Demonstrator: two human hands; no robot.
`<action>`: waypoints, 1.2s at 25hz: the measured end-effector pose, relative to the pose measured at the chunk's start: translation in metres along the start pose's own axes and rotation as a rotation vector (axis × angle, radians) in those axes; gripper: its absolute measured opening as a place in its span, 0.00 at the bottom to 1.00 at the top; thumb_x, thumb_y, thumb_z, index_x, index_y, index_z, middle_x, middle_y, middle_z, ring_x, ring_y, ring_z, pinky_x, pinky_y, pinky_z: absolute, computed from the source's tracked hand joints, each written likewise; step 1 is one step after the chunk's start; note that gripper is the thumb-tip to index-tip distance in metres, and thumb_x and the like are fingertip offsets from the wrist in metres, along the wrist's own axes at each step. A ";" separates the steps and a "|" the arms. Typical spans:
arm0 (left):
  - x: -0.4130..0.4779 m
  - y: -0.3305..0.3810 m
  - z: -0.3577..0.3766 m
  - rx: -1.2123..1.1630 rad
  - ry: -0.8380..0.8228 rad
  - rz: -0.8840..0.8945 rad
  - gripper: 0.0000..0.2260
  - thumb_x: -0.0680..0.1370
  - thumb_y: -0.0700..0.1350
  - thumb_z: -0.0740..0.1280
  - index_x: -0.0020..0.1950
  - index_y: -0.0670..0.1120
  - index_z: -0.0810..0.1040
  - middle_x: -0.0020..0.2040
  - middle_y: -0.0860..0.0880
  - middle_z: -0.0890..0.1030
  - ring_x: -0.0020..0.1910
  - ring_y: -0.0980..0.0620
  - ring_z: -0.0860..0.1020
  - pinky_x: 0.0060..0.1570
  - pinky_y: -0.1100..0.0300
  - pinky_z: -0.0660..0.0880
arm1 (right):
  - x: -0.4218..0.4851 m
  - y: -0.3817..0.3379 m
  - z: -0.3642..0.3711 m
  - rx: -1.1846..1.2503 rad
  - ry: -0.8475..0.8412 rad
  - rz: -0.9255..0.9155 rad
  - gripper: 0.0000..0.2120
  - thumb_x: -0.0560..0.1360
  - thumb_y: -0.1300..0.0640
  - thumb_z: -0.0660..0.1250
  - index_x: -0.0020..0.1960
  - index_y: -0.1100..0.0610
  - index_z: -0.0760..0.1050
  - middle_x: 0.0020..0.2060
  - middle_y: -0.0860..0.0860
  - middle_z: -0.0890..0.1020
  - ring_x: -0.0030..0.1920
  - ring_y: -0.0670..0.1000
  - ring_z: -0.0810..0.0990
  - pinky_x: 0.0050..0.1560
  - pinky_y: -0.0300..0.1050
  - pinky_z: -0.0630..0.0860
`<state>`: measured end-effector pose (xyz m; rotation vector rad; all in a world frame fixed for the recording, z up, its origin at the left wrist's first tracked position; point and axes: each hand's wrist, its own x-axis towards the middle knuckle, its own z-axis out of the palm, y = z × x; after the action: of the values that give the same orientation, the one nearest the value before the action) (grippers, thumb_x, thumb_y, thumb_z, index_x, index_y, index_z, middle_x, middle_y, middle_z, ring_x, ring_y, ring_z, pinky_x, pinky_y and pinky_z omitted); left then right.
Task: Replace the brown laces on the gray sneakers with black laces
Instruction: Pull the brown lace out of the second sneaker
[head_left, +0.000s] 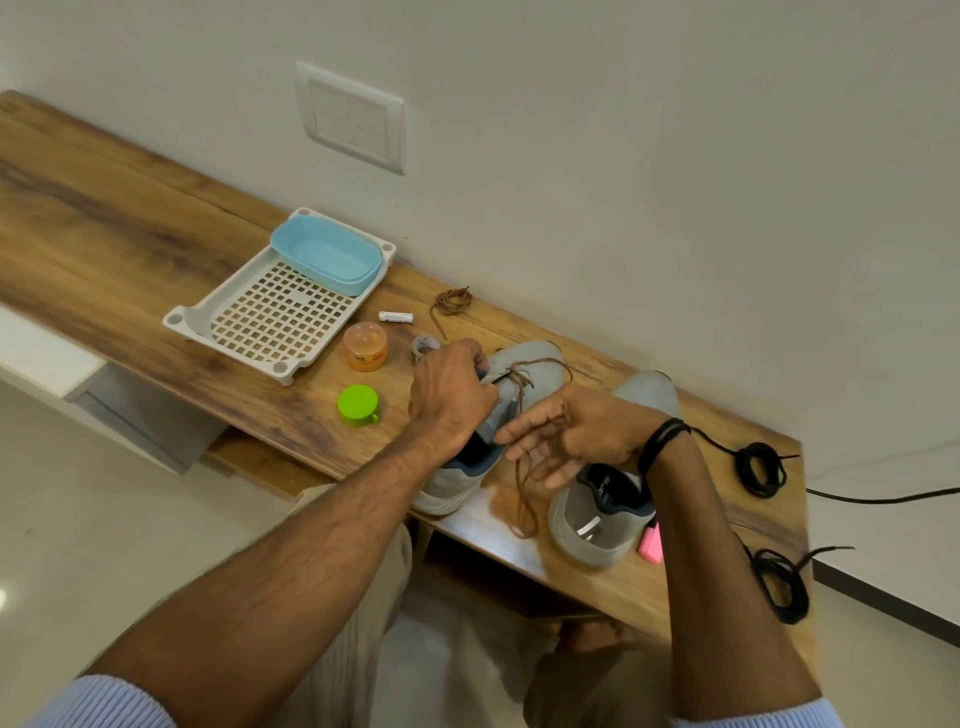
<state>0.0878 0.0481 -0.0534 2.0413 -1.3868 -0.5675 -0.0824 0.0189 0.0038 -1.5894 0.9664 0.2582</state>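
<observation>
A gray sneaker (537, 364) near the front edge of the surface (130, 218) is being gripped at its tongue by the left hand (452, 400). Its brown lace (522, 483) is being trailed through the spread fingers of the right hand (587, 431); a pinch cannot be told. Black laces (761, 467) are lying by the right edge.

left hand (452, 400) grips left gray sneaker (537, 358) at tongue | right hand (582, 436) fingers spread, brown lace (521, 488) hanging across them | right gray sneaker (566, 525) just right, unlaced | black laces (761, 467) coiled far right on table (104, 208)
</observation>
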 end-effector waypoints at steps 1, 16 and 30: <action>0.000 0.000 -0.001 0.007 -0.006 0.000 0.10 0.69 0.38 0.68 0.48 0.47 0.80 0.46 0.49 0.83 0.47 0.47 0.79 0.39 0.58 0.74 | -0.004 -0.001 -0.002 0.055 0.060 0.009 0.16 0.78 0.69 0.64 0.61 0.54 0.79 0.51 0.55 0.85 0.49 0.59 0.85 0.46 0.49 0.84; 0.003 -0.003 0.001 0.011 -0.043 0.049 0.12 0.70 0.39 0.68 0.53 0.44 0.82 0.50 0.47 0.84 0.50 0.49 0.80 0.45 0.58 0.75 | 0.072 0.020 -0.007 -0.364 0.944 0.019 0.04 0.73 0.59 0.72 0.41 0.55 0.85 0.37 0.50 0.86 0.40 0.49 0.82 0.40 0.40 0.75; 0.013 -0.011 0.010 -0.033 -0.037 -0.033 0.12 0.70 0.40 0.68 0.51 0.48 0.84 0.48 0.48 0.84 0.49 0.48 0.80 0.40 0.61 0.72 | 0.070 0.037 -0.006 0.109 0.821 -0.002 0.16 0.74 0.54 0.64 0.31 0.61 0.78 0.26 0.51 0.77 0.32 0.51 0.74 0.37 0.46 0.71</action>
<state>0.0935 0.0370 -0.0690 2.0403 -1.3583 -0.6414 -0.0662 -0.0154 -0.0659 -1.6076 1.5621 -0.4868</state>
